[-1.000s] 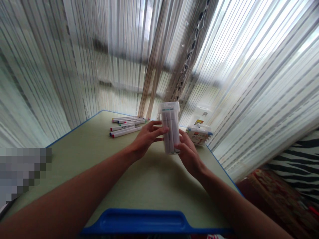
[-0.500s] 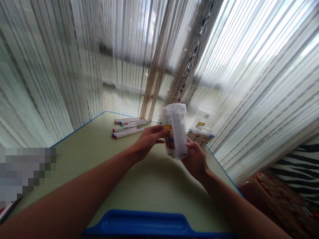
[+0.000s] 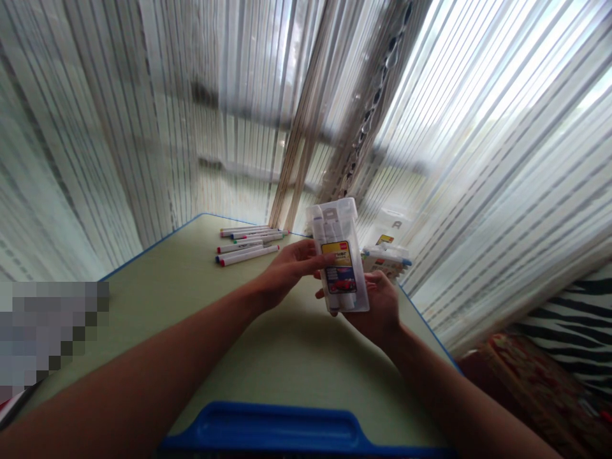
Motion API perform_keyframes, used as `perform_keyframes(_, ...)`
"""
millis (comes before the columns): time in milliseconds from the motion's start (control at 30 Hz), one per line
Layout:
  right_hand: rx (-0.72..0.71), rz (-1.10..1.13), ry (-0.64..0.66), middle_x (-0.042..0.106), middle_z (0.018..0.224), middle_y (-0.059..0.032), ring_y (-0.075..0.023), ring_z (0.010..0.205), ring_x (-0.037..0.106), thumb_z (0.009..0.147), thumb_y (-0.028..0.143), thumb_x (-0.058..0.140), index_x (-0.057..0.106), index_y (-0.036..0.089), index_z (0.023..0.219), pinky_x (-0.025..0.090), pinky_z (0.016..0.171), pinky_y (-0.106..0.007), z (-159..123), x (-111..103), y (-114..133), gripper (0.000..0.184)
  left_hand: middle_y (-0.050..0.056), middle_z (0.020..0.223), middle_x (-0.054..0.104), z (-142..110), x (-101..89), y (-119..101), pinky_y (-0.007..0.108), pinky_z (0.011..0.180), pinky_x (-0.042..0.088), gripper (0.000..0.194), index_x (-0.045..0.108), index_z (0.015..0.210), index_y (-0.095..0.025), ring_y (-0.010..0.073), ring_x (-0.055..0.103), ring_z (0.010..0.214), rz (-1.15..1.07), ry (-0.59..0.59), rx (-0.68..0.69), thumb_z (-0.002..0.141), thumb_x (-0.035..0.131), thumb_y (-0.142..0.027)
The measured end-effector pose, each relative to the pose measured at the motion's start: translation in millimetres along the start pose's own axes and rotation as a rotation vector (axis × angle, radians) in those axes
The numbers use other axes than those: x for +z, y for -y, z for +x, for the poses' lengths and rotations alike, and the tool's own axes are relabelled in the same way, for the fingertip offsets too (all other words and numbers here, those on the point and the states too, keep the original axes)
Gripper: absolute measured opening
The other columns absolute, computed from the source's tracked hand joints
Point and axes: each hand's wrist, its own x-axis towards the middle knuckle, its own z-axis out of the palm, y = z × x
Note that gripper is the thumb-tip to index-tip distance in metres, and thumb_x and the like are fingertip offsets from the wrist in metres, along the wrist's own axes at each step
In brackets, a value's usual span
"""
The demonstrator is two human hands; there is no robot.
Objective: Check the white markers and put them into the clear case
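A clear plastic marker case (image 3: 338, 255) is held up above the table between both hands, tilted a little, its yellow and blue label with a red car facing me. Pale markers show through its wall. My left hand (image 3: 299, 261) grips the case's left side, thumb on the label. From behind and below, my right hand (image 3: 380, 306) supports the right side, with fingertips showing past the left edge. Several white markers (image 3: 251, 255) with coloured caps lie on the table left of the case.
A second clear case (image 3: 387, 255) holding markers stands behind my right hand, lid raised. The pale green table (image 3: 287, 363) has a blue rim and a blue tray (image 3: 282, 421) at the near edge. String curtains (image 3: 229, 127) hang behind; zebra-striped fabric (image 3: 574, 325) is at right.
The marker case has turned in my hands, so its label, seen at an angle before, now faces me. My right hand has shifted further under and behind it. The loose markers stay put.
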Motion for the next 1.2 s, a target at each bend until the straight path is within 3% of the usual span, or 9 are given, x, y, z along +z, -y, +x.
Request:
perform_keyframes(333,-0.042,-0.052,-0.086,0.079,0.097,-0.0096,-0.0350,0.096,0.072,0.075,0.037,0.051,0.070,0.016,0.118,0.057,0.081,-0.049,6.6,1.6,-3.8,0.052,0.008,0.091,0.074,1.4,0.3,0.5,0.035,0.084,0.047,0.045,0.069,0.092,-0.011,0.0195,0.066,0.084,-0.029,-0.062,0.014,0.066,0.091,-0.040)
perform_keyframes(533,-0.202,-0.174,-0.001,0.077,0.112,-0.0068,-0.0322,0.108,0.069,0.091,0.054,0.054,0.067,0.021,0.125,0.058,0.086,-0.044,6.1,-1.8,-9.7,0.049,0.009,0.091,0.075,0.2,0.8,-1.7,0.036,0.084,0.047,0.048,0.068,0.095,-0.012,0.0210,0.067,0.086,-0.002,-0.114,-0.006,0.065,0.091,-0.042)
perform_keyframes(667,-0.260,-0.233,0.057,0.073,0.121,-0.0073,-0.0310,0.115,0.066,0.091,0.048,0.061,0.065,0.021,0.124,0.057,0.088,-0.041,5.6,-4.4,-13.2,0.043,0.009,0.091,0.075,0.8,-0.8,-0.6,0.037,0.083,0.048,0.052,0.068,0.097,-0.013,0.0211,0.067,0.084,0.005,-0.116,-0.015,0.064,0.091,-0.045)
perform_keyframes(933,-0.286,-0.284,0.069,0.072,0.123,-0.0079,-0.0294,0.109,0.068,0.093,0.045,0.063,0.065,0.022,0.125,0.058,0.086,-0.041,6.7,-8.1,-14.6,0.040,0.010,0.094,0.074,1.5,-1.4,0.1,0.037,0.080,0.049,0.056,0.066,0.099,-0.014,0.0215,0.066,0.085,0.014,-0.136,-0.036,0.061,0.092,-0.046)
perform_keyframes(1200,-0.261,-0.343,0.054,0.070,0.120,-0.0084,-0.0275,0.101,0.069,0.094,0.046,0.062,0.065,0.023,0.122,0.059,0.068,-0.034,7.3,-10.8,-13.2,0.036,0.009,0.095,0.074,2.1,-3.6,0.3,0.037,0.078,0.050,0.058,0.066,0.103,-0.015,0.0209,0.067,0.083,0.016,-0.170,-0.056,0.061,0.092,-0.044)
